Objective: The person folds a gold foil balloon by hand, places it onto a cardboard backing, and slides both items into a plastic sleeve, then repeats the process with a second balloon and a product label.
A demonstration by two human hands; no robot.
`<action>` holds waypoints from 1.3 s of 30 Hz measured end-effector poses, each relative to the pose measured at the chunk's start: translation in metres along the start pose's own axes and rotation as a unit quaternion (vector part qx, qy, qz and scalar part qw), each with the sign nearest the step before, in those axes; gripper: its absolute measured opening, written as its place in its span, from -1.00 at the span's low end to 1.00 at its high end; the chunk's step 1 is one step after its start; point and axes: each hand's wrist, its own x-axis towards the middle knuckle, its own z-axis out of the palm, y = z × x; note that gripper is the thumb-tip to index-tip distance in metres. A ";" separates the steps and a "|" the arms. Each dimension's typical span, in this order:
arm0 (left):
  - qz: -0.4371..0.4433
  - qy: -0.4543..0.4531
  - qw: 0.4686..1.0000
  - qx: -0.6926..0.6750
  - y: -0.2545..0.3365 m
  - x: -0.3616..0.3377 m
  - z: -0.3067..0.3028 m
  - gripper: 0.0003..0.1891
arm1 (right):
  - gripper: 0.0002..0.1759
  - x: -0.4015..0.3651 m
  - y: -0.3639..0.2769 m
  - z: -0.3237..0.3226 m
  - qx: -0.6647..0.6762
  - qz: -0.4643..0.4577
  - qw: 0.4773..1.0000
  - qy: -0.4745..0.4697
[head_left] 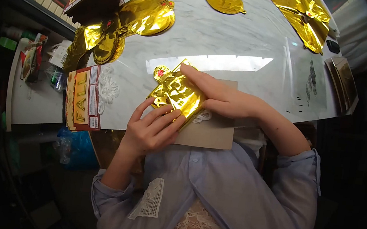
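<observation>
a person's left hand (150,129) and right hand (221,96) both rested on a small, crinkled, shiny gold foil shape with a red spot (174,93), which lay on the far left corner of a flat brown cardboard sheet (210,137). neither hand was closed around it: the left fingers lay stretched flat over its near edge, and the right palm and straight forefinger pressed down on its right side and top edge. the cardboard sheet sat at the near edge of a white marble table (245,40), just in front of the person's pale blue shirt (229,186). to the left of the cardboard lay a white lacy cut-out (108,88) and a red and yellow printed packet reading "fall" (82,99). beyond the cardboard, to the far left, a heap of loose gold foil pieces (126,23) was piled up, and more gold foil shapes (308,16) lay spread out to the far right, near a clear plastic sleeve with black print (312,83). judging from this, the work seemed to be at an early stage: one foil piece was being pressed flat on the cardboard, while many others lay untouched.
</observation>
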 end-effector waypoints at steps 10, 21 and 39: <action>-0.042 0.138 0.989 -0.035 -0.025 0.012 0.007 -0.69 | -0.16 -0.002 0.009 -0.011 0.072 -0.084 0.991 0.071; -0.331 0.371 0.718 -0.488 -0.019 0.081 -0.020 -0.72 | -0.69 0.016 -0.051 -0.028 0.133 -0.017 0.958 0.255; -0.340 0.004 0.844 -0.415 0.000 0.039 -0.006 -0.68 | -0.72 -0.108 -0.038 0.026 0.521 0.112 0.737 0.417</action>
